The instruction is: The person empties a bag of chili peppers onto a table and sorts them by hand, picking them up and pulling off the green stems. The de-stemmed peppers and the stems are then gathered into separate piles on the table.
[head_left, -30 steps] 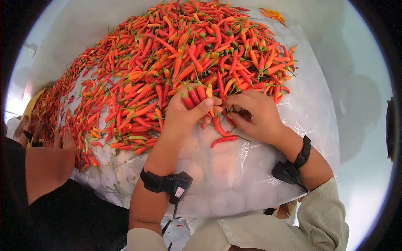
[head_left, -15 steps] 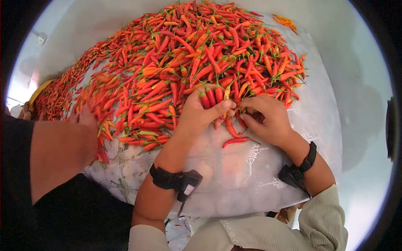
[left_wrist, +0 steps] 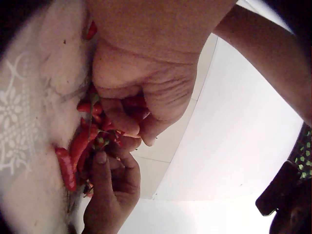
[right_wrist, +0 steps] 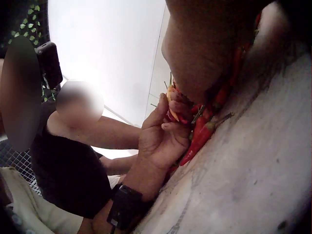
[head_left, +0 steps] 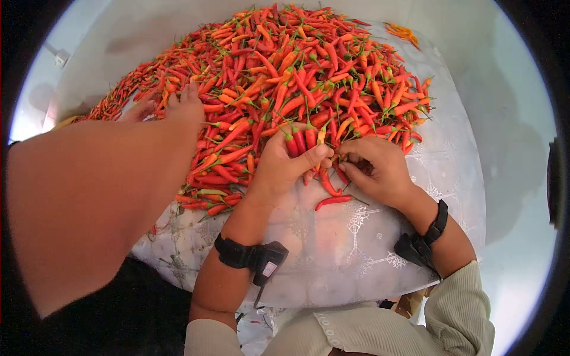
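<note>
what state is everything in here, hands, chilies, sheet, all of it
held chilies: red and yellow, stems on
left hand: curled round held chilies
right hand: fingers bent beside them, grip unclear
pile: loose, mostly red and orange
sheet: spread under the pile
front chili: lying on the sheet, stem on
wristbands: fastened

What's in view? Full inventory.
chili pile: many, mostly red-orange, centre
patterned cover: one, whitish, under pile
loose chili: one, red, on cover before pile
held chilies: several, red and yellow, in left hand
small cluster: one, orange-yellow, cover's upper right
other person: one, black clothing, left
leaves: several, green, background
walls: count unclear, pale, background
wrist devices: two, black, on wrists
sleeves: two, pale, bottom
left hand: one, bare, pile's near edge
right hand: one, bare, beside left hand
</note>
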{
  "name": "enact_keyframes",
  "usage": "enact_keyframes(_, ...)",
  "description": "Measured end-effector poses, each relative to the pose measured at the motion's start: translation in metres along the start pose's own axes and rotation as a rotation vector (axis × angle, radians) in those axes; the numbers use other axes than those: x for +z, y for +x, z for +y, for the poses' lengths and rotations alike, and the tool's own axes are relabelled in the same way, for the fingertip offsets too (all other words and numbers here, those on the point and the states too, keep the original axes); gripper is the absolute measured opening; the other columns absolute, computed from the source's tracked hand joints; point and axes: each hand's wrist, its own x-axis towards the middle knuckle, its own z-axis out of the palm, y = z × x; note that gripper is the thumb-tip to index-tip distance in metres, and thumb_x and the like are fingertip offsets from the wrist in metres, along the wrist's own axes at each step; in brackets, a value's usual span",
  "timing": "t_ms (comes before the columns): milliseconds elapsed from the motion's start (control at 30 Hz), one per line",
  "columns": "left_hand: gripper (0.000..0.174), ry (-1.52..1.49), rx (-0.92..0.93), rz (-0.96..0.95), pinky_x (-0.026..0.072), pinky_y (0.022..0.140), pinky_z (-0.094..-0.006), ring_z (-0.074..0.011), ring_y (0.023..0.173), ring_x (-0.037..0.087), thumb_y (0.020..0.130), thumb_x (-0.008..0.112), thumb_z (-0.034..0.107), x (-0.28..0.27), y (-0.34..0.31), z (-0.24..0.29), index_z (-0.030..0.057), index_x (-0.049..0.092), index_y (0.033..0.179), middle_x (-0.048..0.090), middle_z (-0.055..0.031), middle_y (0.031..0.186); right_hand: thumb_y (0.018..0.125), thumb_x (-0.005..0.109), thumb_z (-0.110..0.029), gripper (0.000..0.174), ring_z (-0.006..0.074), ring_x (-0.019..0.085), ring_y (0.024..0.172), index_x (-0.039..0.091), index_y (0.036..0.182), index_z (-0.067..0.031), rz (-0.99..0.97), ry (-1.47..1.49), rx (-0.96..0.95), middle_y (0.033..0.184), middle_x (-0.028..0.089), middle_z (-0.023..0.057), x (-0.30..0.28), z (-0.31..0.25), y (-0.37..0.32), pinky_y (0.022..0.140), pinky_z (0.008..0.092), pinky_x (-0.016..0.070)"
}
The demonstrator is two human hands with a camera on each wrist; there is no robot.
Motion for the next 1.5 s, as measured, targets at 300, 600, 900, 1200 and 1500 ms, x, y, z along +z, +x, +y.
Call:
enact_keyframes(300, 0.034, 0.013, -0.01, 0.018, 0.0467, 0.044, -0.0217, -0.0157, 0.07, 0.067, 0.083, 0.071, 0.015, 0.0001, -0.001, -0.0016, 0.0043, 0.048, 0.106, 0.067, -0.0118, 0.085, 0.07, 0.071, -0.002, 0.026, 0.0182, 0.054, 0.06, 0.063, 0.093, -0.0083, 0.026, 0.043, -0.012, 0.069, 0.055, 0.0041, 0.0018, -0.001, -0.0008, 0.052, 0.0296, 0.0444)
enact_keyframes(600, 0.032, 0.021, -0.018, 0.007, 0.0467, 0.045, -0.0214, -0.0158, 0.071, 0.067, 0.082, 0.071, 0.013, 0.0008, -0.0013, 0.001, 0.0049, 0.05, 0.104, 0.067, -0.0112, 0.086, 0.071, 0.07, -0.011, 0.022, 0.0255, 0.06, 0.067, 0.063, 0.092, -0.0113, 0.009, 0.016, 0.03, 0.069, 0.061, 0.0055, 0.0, -0.0043, 0.0012, 0.06, 0.0375, 0.0465)
enact_keyframes(900, 0.043, 0.037, -0.02, 0.023, 0.0451, 0.044, -0.0222, -0.0156, 0.07, 0.067, 0.078, 0.076, 0.012, 0.0004, -0.0002, -0.0012, 0.0034, 0.047, 0.109, 0.064, -0.0079, 0.084, 0.071, 0.07, -0.012, 0.022, 0.0259, 0.06, 0.066, 0.064, 0.092, -0.0112, 0.024, 0.01, 0.012, 0.07, 0.062, 0.006, 0.0012, -0.0023, 0.0016, 0.06, 0.0374, 0.0471)
enact_keyframes(1200, 0.05, 0.01, -0.036, 0.034, 0.0437, 0.043, -0.0228, -0.0154, 0.066, 0.065, 0.077, 0.076, 0.01, 0.0015, -0.0002, -0.0002, 0.0016, 0.043, 0.113, 0.063, -0.0077, 0.081, 0.07, 0.071, -0.014, 0.023, 0.0269, 0.06, 0.069, 0.064, 0.092, -0.0113, 0.006, 0.002, 0.017, 0.072, 0.062, 0.0062, 0.0001, -0.002, 0.001, 0.061, 0.038, 0.0475)
enact_keyframes(1500, 0.048, 0.02, -0.011, 0.021, 0.0431, 0.043, -0.022, -0.0108, 0.056, 0.059, 0.077, 0.077, 0.012, 0.0015, -0.0001, -0.0017, 0.0023, 0.045, 0.111, 0.065, -0.0088, 0.074, 0.07, 0.07, -0.014, 0.023, 0.0269, 0.061, 0.071, 0.064, 0.091, -0.0109, -0.006, -0.015, 0.057, 0.073, 0.062, 0.0064, -0.0019, -0.0065, 0.0013, 0.062, 0.0382, 0.0477)
